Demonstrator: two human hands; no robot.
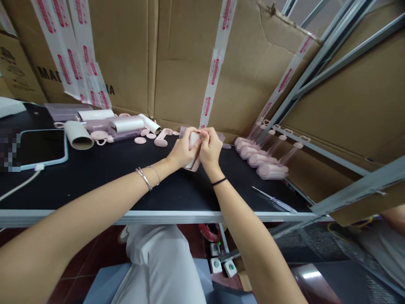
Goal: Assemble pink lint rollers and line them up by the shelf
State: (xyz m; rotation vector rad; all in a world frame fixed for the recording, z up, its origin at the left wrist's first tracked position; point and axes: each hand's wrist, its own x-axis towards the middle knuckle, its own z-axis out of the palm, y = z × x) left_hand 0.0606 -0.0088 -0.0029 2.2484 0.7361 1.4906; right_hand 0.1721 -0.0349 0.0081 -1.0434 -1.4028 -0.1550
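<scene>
At the middle of the table, my left hand [182,150] and my right hand [211,152] are closed together around a white roll [194,138] with a pink piece [194,166] at its lower end. Both thumbs lie near the top of it, and the fingers hide much of its shape. A brownish strip shows along its side. Just left of my hands lie a pink handle piece [162,138] and several round pink caps [140,140]. Flat translucent pink plastic [226,146] shows partly behind my right hand.
White rolls [128,125] and a cardboard-cored roll [79,136] lie at left near a phone [41,147] with a cable. Several pink rollers with hooked handles [272,171] line the right side, and a screwdriver [274,198] lies near the front edge. Large cardboard [186,84] stands behind.
</scene>
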